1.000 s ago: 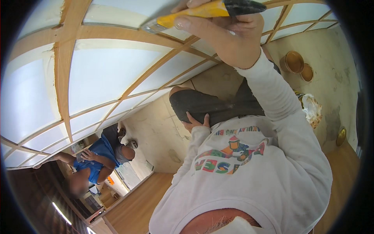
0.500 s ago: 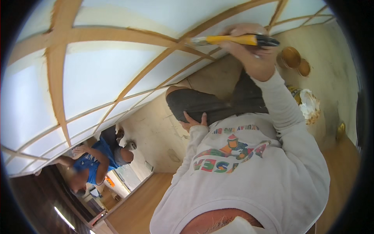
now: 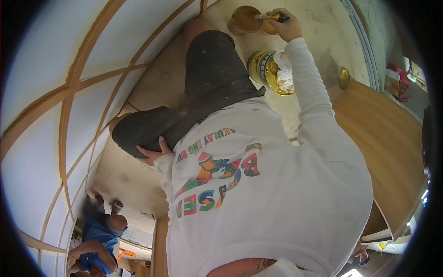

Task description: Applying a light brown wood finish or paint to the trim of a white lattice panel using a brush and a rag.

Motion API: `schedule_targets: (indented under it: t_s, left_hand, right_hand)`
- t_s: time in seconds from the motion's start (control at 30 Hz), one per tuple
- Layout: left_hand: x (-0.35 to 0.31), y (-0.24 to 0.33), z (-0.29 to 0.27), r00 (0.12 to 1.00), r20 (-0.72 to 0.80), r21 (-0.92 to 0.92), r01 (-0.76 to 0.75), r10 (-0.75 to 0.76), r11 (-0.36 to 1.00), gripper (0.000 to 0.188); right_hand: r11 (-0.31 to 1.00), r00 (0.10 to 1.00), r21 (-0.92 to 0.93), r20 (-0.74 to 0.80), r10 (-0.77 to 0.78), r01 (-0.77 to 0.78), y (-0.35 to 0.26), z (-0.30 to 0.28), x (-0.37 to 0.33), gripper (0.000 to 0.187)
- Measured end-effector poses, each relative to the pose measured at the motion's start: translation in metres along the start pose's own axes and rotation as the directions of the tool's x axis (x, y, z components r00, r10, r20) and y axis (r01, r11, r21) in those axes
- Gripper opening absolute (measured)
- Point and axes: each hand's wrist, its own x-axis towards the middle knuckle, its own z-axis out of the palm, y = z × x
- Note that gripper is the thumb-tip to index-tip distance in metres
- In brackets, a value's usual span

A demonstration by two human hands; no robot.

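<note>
A pale, stained floor (image 3: 318, 69) fills the upper part of the view, with a white panel crossed by thin wooden battens (image 3: 69, 106) curving along the left and a brown wooden board (image 3: 387, 152) at the right. The right hand (image 3: 285, 27) has come down from the battens, where it held the brush up half a second ago, and now reaches out to a small round tub of brown liquid (image 3: 243, 19). Its fingers are clamped around the yellow-handled brush (image 3: 273, 17), whose bristle end sits over the tub's rim; by that, the brush is being reloaded rather than applied. Just nearer stands an open gold tin (image 3: 265, 69) with a white rag (image 3: 285, 76) bunched in it, and a round gold lid (image 3: 344, 77) lies on the floor to the right. The left hand (image 3: 154, 154) rests flat on the dark-trousered knee, fingers spread and holding nothing. Another person in a blue top (image 3: 94, 237) crouches at the lower left.
</note>
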Motion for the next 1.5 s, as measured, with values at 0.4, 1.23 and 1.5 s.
schedule_targets:
  t_s: [0.4, 1.23, 1.5]
  left_hand:
    - [-0.007, -0.004, 0.001, 1.000, -0.015, -0.016, 0.019, -0.019, 1.000, 0.104]
    - [-0.001, 0.019, -0.013, 0.997, 0.061, -0.012, 0.052, -0.051, 0.999, 0.101]
    - [-0.009, 0.029, -0.018, 0.985, 0.157, 0.127, 0.047, -0.067, 0.991, 0.107]
  right_hand:
    - [0.953, 0.972, -0.279, 0.161, 0.170, -0.121, 0.021, 0.030, 0.015, 0.022]
    - [0.232, 0.802, 0.903, 0.173, 0.572, -0.361, 0.039, 0.002, -0.016, 0.014]
    - [-0.139, 0.952, 0.984, 0.145, 0.268, -0.111, -0.003, 0.017, -0.016, 0.017]
